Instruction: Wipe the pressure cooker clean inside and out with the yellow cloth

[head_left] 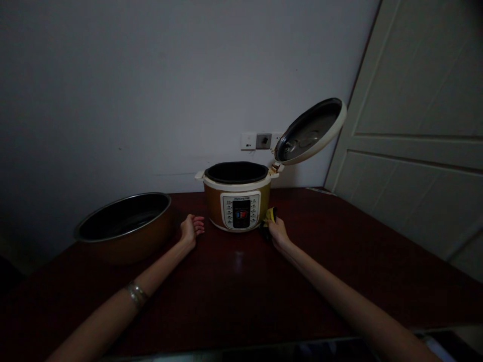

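Observation:
A gold-and-white electric pressure cooker (pixel 213 202) stands on the dark red table with its round lid (pixel 311 131) tilted up on a hinge at the right. My right hand (pixel 278 231) is closed around a yellow and dark cloth (pixel 270 216) at the cooker's lower right side. My left hand (pixel 192 230) rests by the cooker's lower left, fingers curled loosely inward, apart from the cooker; nothing shows in it. To its left sits the large inner pot (pixel 128 246), gold outside and dark inside.
Behind the cooker, wall sockets (pixel 248 141) are set in the pale wall (pixel 151 90). A panelled door (pixel 418 110) stands at the right of the table (pixel 234 296). The table's front edge runs along the bottom, with dim items below it.

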Demonstrator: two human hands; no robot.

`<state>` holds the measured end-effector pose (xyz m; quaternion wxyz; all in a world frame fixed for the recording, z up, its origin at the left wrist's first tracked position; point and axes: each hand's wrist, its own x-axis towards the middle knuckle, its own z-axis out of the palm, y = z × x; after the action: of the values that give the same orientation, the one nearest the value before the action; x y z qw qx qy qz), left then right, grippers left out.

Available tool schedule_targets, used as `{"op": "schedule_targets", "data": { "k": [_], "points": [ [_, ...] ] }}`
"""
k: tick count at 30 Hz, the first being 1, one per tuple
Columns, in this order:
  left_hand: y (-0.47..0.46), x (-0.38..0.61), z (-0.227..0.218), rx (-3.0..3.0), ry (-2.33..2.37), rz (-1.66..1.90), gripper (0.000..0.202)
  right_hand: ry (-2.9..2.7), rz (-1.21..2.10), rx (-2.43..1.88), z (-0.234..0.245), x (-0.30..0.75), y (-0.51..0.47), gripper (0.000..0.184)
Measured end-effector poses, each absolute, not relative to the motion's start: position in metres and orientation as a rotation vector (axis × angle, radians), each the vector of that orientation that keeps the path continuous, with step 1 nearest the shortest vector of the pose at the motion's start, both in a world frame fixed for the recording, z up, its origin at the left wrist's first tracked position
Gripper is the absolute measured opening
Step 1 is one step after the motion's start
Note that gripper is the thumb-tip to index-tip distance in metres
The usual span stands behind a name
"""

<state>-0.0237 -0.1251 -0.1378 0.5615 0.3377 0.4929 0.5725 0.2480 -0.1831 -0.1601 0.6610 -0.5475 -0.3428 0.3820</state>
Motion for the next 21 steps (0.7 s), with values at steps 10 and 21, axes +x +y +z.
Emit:
{"op": "schedule_targets", "data": {
  "k": [10, 21],
  "points": [
    [-0.143, 0.006, -0.145, 0.881, 1.086, 1.341, 0.022, -0.761, 1.068, -1.131, -0.164, 0.202, -0.235, 0.025],
    [-0.22, 0.017, -0.125, 1.879, 0.879, 0.943, 0.045, -0.86, 1.46, -1.096, -0.136, 0.181, -0.271, 0.023]
  ]
}}
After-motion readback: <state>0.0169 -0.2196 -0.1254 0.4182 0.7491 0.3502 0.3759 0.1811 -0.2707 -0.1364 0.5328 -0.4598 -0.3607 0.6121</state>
